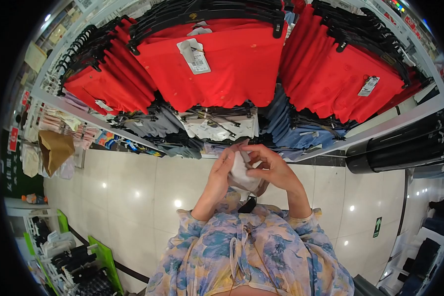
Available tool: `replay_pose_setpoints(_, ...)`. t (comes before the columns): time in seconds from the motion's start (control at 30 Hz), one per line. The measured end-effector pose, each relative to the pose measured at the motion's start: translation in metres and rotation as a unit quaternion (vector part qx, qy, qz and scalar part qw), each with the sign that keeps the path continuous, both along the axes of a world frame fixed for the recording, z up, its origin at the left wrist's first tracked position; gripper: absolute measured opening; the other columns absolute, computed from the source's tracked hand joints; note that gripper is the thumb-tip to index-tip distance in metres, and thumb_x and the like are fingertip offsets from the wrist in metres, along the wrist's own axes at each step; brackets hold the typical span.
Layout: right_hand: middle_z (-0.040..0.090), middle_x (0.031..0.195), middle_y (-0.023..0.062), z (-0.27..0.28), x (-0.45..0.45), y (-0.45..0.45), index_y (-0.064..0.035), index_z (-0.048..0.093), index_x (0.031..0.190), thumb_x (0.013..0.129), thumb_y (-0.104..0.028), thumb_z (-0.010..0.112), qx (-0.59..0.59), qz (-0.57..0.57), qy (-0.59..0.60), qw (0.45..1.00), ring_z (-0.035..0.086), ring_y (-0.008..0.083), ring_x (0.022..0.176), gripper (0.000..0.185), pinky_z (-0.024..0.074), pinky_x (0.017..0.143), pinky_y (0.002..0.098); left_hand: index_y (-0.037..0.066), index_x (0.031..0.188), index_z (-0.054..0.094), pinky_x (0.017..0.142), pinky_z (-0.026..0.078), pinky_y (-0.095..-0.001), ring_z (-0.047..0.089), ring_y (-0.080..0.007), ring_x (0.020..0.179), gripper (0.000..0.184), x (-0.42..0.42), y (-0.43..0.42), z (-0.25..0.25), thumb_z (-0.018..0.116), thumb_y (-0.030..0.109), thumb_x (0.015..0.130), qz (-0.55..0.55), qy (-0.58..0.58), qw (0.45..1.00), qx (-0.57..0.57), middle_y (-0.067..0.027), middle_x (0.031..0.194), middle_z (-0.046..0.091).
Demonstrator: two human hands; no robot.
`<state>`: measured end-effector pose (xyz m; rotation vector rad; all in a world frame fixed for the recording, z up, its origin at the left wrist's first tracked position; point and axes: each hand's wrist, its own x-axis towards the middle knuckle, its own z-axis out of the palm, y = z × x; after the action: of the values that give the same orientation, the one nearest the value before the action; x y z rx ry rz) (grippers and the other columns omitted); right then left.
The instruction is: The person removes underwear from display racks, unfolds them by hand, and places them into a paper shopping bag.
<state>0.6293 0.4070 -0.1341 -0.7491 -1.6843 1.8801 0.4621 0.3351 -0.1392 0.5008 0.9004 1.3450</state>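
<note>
In front of my chest, a small pale, greyish-pink folded garment (240,170) is held up between both hands; its exact kind cannot be told. My left hand (222,170) grips its left side, thumb towards me. Curled fingers of my right hand (270,167) pinch the right and upper part of the cloth. Just below it shows a small black piece (247,204), perhaps part of a hanger; whether it is joined to the cloth I cannot tell. Ahead hang red shorts (212,74) on black hangers, with a white price tag (194,56).
White and grey garments (222,123) and blue denim ones (303,135) hang on a lower rail. A black cylindrical object (380,153) stands at the right. A brown paper piece (56,152) hangs at the left. Tiled floor (118,187) lies below; a green-edged rack (103,264) is lower left.
</note>
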Motion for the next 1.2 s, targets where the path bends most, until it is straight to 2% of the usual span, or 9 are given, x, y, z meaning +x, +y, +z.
replay_pose_setpoints(0.23, 0.055, 0.091, 0.0016, 0.011, -0.009, -0.009, -0.0069, 0.047, 0.124, 0.078, -0.002, 0.065, 0.067, -0.013, -0.025, 0.997, 0.054, 0.0085, 0.082, 0.049, 0.0442, 0.072, 0.0229, 0.006, 0.128, 0.045, 0.085, 0.044, -0.0257, 0.053, -0.0117, 0.103, 0.038, -0.003, 0.000, 0.005, 0.040, 0.028, 0.097, 0.004, -0.003, 1.000, 0.012, -0.0048, 0.115, 0.055)
replay_pose_setpoints(0.37, 0.055, 0.089, 0.0009, 0.001, -0.002, 0.000, -0.0061, 0.049, 0.118, 0.082, -0.004, 0.060, 0.044, -0.037, 0.042, 0.997, 0.053, 0.0084, 0.081, 0.038, 0.0424, 0.070, 0.0209, 0.004, 0.121, 0.051, 0.084, 0.048, -0.0323, 0.059, -0.0191, 0.097, 0.039, -0.017, -0.003, 0.011, 0.045, 0.031, 0.094, 0.001, -0.167, 0.986, -0.021, -0.0093, 0.107, 0.059)
replay_pose_setpoints(0.43, 0.054, 0.084, -0.0006, 0.008, 0.001, -0.002, -0.0049, 0.050, 0.113, 0.086, -0.004, 0.056, -0.241, -0.075, 0.251, 0.935, 0.054, 0.0069, 0.078, 0.027, 0.0409, 0.069, 0.0185, 0.003, 0.118, 0.052, 0.084, 0.049, -0.0350, 0.060, -0.0221, 0.095, 0.040, -0.023, -0.006, 0.011, 0.046, 0.033, 0.093, -0.004, -0.255, 0.966, -0.054, -0.0110, 0.105, 0.061)
replay_pose_setpoints(0.5, 0.056, 0.085, 0.0012, 0.007, -0.002, -0.003, -0.0057, 0.051, 0.109, 0.086, -0.004, 0.056, -0.247, -0.079, 0.292, 0.921, 0.057, 0.0086, 0.079, 0.024, 0.0429, 0.069, 0.0196, 0.002, 0.115, 0.054, 0.086, 0.048, -0.0394, 0.061, -0.0265, 0.095, 0.042, -0.025, -0.007, 0.010, 0.046, 0.036, 0.092, -0.023, -0.353, 0.932, -0.080, -0.0128, 0.105, 0.062)
replay_pose_setpoints(0.67, 0.060, 0.093, 0.0066, 0.015, -0.005, -0.008, -0.0074, 0.050, 0.110, 0.085, -0.001, 0.056, -0.370, -0.110, 0.356, 0.851, 0.061, 0.0137, 0.085, 0.026, 0.0490, 0.076, 0.0240, 0.002, 0.120, 0.051, 0.091, 0.045, -0.0409, 0.059, -0.0264, 0.101, 0.046, -0.019, -0.012, 0.023, 0.048, 0.037, 0.091, 0.001, -0.352, 0.933, -0.071, -0.0119, 0.113, 0.059)
replay_pose_setpoints(0.83, 0.061, 0.094, 0.0084, 0.016, -0.009, -0.012, -0.0075, 0.050, 0.108, 0.085, 0.000, 0.056, -0.382, -0.132, 0.356, 0.842, 0.062, 0.0147, 0.084, 0.025, 0.0501, 0.075, 0.0250, 0.001, 0.128, 0.042, 0.095, 0.042, -0.0399, 0.056, -0.0262, 0.106, 0.058, -0.019, -0.022, 0.029, 0.054, 0.039, 0.087, -0.024, -0.350, 0.936, -0.005, -0.0095, 0.122, 0.054)
replay_pose_setpoints(0.93, 0.061, 0.095, 0.0091, 0.015, -0.012, -0.012, -0.0076, 0.052, 0.106, 0.085, 0.000, 0.056, -0.380, -0.123, 0.369, 0.839, 0.062, 0.0155, 0.084, 0.024, 0.0505, 0.074, 0.0254, -0.001, 0.130, 0.039, 0.096, 0.042, -0.0386, 0.055, -0.0260, 0.107, 0.065, -0.026, -0.026, 0.016, 0.063, 0.034, 0.080, -0.008, -0.337, 0.941, 0.009, -0.0112, 0.124, 0.052)
replay_pose_setpoints(1.0, 0.061, 0.095, 0.0093, 0.014, -0.013, -0.011, -0.0077, 0.052, 0.105, 0.084, 0.000, 0.057, -0.379, -0.127, 0.365, 0.841, 0.063, 0.0159, 0.084, 0.023, 0.0506, 0.074, 0.0254, -0.002, 0.128, 0.039, 0.095, 0.043, -0.0379, 0.055, -0.0260, 0.108, 0.068, -0.035, -0.028, 0.001, 0.069, 0.025, 0.073, -0.086, -0.278, 0.954, 0.069, -0.0146, 0.121, 0.052)
replay_pose_setpoints(1.2, 0.060, 0.087, 0.0103, 0.016, -0.020, -0.010, -0.0082, 0.052, 0.104, 0.085, -0.001, 0.055, -0.384, -0.113, 0.377, 0.835, 0.062, 0.0167, 0.078, 0.021, 0.0508, 0.071, 0.0259, -0.002, 0.127, 0.040, 0.094, 0.044, -0.0350, 0.056, -0.0254, 0.107, 0.072, -0.037, -0.028, -0.004, 0.073, 0.016, 0.066, -0.088, -0.258, 0.961, 0.048, -0.0162, 0.118, 0.053)
